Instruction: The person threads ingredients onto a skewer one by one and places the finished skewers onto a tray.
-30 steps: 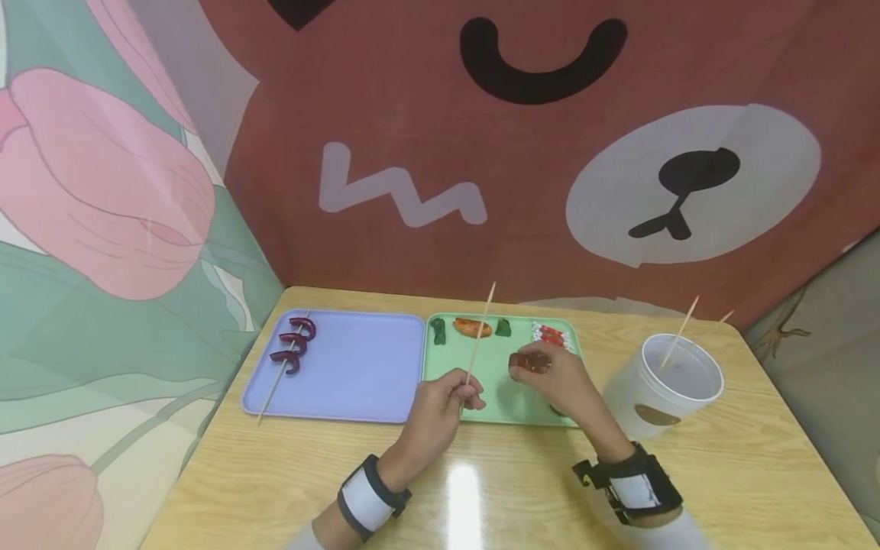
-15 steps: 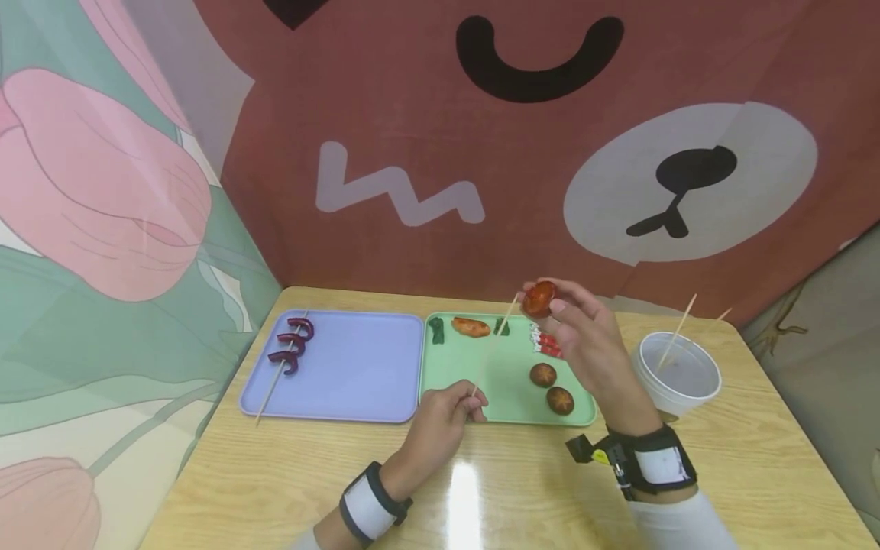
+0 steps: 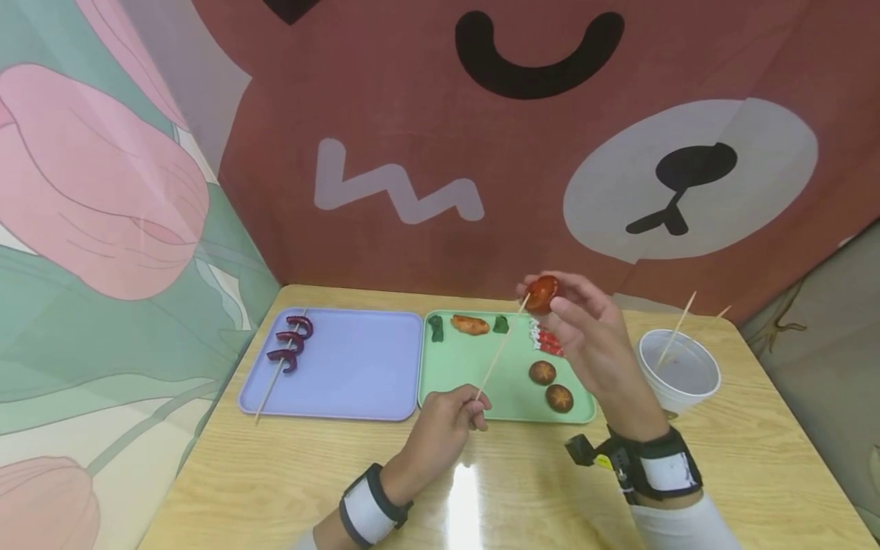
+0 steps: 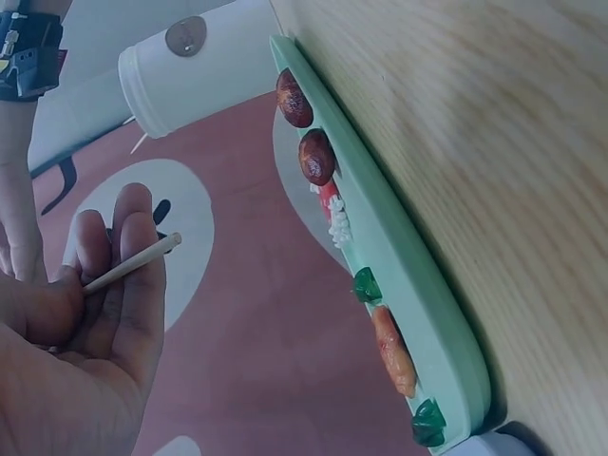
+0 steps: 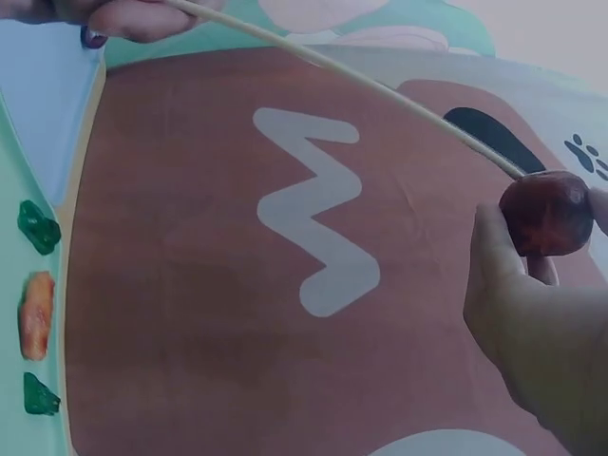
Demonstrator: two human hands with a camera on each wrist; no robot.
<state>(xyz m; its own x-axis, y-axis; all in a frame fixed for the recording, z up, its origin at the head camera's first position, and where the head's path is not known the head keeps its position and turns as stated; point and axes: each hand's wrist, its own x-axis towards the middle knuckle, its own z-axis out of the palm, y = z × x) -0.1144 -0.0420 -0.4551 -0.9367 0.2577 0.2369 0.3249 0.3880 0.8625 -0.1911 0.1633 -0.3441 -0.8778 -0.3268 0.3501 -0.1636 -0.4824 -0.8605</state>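
Observation:
My right hand (image 3: 580, 321) is raised above the green tray (image 3: 467, 382) and pinches a red-brown mushroom piece (image 3: 541, 293) (image 5: 546, 213). My left hand (image 3: 450, 412) (image 4: 85, 313) grips the lower end of a thin wooden skewer (image 3: 500, 349) (image 4: 128, 264) near the tray's front edge. The skewer (image 5: 351, 81) slants up to the right and its tip meets the mushroom piece. On the green tray lie two more mushrooms (image 3: 550, 384) (image 4: 304, 128), red-and-white sticks (image 3: 546, 340), an orange piece (image 3: 470, 325) and green pieces (image 3: 436, 328).
A purple tray (image 3: 357, 367) to the left carries a finished skewer with dark red pieces (image 3: 289, 347). A white cup (image 3: 677, 378) with spare skewers stands at the right. Printed cloth walls close in the wooden table (image 3: 522, 489) at the back and left.
My right hand lifted the mushroom piece off the green tray up to the skewer's tip. The left hand tilted the skewer rightward towards it.

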